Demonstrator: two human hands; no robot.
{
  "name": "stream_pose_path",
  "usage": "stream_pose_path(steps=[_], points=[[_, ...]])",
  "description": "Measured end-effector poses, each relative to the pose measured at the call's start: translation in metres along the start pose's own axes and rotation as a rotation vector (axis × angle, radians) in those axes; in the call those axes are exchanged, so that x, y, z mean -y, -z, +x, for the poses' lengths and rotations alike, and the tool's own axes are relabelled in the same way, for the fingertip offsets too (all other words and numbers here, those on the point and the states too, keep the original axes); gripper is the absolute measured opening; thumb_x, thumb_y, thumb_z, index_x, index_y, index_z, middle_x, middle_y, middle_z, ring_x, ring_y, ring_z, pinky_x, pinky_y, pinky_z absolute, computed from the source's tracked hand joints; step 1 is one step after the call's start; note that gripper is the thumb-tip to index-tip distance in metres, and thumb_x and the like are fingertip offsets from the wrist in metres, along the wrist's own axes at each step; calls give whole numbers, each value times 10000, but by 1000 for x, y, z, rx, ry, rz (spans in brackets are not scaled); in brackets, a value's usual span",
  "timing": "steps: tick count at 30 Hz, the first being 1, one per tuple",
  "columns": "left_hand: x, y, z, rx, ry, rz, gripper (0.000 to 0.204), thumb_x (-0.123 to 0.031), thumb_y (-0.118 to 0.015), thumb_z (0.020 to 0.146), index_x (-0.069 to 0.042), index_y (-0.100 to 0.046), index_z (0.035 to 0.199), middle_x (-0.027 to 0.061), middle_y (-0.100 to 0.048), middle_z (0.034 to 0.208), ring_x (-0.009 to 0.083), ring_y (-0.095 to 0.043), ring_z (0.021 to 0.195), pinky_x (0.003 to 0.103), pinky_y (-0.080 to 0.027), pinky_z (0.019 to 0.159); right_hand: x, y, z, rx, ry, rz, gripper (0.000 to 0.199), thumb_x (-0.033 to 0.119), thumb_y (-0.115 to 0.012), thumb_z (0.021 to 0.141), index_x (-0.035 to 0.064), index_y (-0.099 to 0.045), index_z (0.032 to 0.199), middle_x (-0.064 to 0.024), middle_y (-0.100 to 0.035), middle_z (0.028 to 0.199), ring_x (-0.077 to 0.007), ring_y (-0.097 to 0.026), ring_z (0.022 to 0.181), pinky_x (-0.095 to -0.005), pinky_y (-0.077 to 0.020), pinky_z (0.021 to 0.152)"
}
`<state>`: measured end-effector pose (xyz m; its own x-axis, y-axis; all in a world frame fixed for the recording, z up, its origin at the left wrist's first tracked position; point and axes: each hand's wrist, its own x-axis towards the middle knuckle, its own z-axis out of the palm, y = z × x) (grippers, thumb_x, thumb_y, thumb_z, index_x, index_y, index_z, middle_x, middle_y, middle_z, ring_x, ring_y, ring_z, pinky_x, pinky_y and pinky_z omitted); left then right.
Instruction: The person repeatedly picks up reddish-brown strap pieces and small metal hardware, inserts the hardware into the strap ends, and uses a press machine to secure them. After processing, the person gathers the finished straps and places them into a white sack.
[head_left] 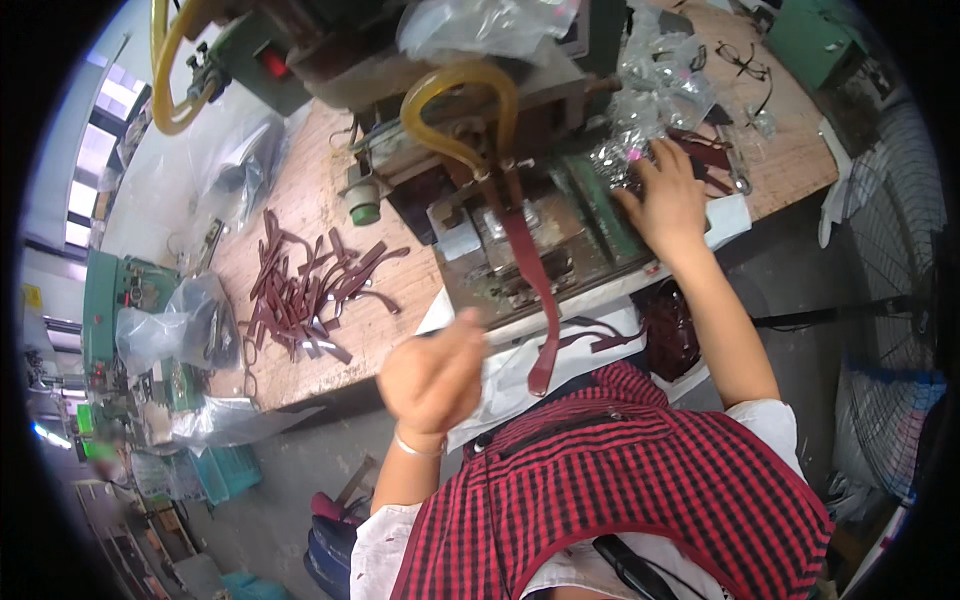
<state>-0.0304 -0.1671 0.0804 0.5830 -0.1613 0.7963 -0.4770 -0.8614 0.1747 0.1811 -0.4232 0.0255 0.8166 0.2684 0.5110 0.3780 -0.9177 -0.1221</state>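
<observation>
A long dark red leather strap lies over the metal bed of a press machine and hangs off the table's front edge. My left hand is curled into a fist near that edge, just left of the strap; whether it holds anything is hidden. My right hand rests flat with fingers spread on the machine's right side, among dark strap pieces and clear plastic bags.
A pile of dark red straps lies on the wooden table to the left. More clear bags sit at the left edge. Eyeglasses lie at the back right. A floor fan stands at right.
</observation>
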Motion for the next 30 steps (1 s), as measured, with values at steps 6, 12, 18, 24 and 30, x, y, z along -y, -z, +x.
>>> stream_pose_path(steps=[6, 12, 18, 24, 30], points=[[59, 71, 13, -454, 483, 118, 93, 61, -658, 957, 47, -701, 1037, 130, -726, 984, 148, -666, 770, 250, -532, 687, -12, -20, 3, -155, 68, 212, 192, 159, -768, 795, 65, -708, 952, -89, -692, 1088, -308, -643, 1099, -457, -540, 818], [123, 31, 13, 306, 337, 511, 88, -57, -749, 785, -84, -745, 869, 85, -683, 968, 311, -614, 922, 415, -488, 833, 3, -11, 10, -218, -48, 426, 157, 128, -723, 810, 58, -676, 942, -128, -672, 834, -333, -669, 860, -437, -524, 725], [180, -23, -61, 514, 367, 832, 73, -71, -671, 738, -40, -722, 778, 115, -648, 959, 327, -607, 950, 450, -478, 818, -9, 2, -11, -115, -304, 851, 200, 109, -711, 885, 22, -705, 1065, -80, -729, 883, -164, -687, 805, -297, -520, 742], [179, -17, -67, 627, 469, 629, 118, -49, -646, 772, -23, -689, 879, 141, -656, 974, 342, -643, 931, 458, -532, 804, -21, 32, -43, 24, -477, 1112, 173, 88, -721, 925, 21, -747, 1083, -32, -741, 966, -90, -664, 901, -255, -511, 855], [196, -7, -58, 828, 410, 626, 144, 9, -613, 787, -18, -686, 908, 157, -663, 974, 362, -664, 961, 456, -555, 810, 67, 60, 14, 8, -38, 1136, 249, 90, -679, 899, 9, -690, 1135, -165, -741, 992, -296, -716, 945, -376, -547, 853]])
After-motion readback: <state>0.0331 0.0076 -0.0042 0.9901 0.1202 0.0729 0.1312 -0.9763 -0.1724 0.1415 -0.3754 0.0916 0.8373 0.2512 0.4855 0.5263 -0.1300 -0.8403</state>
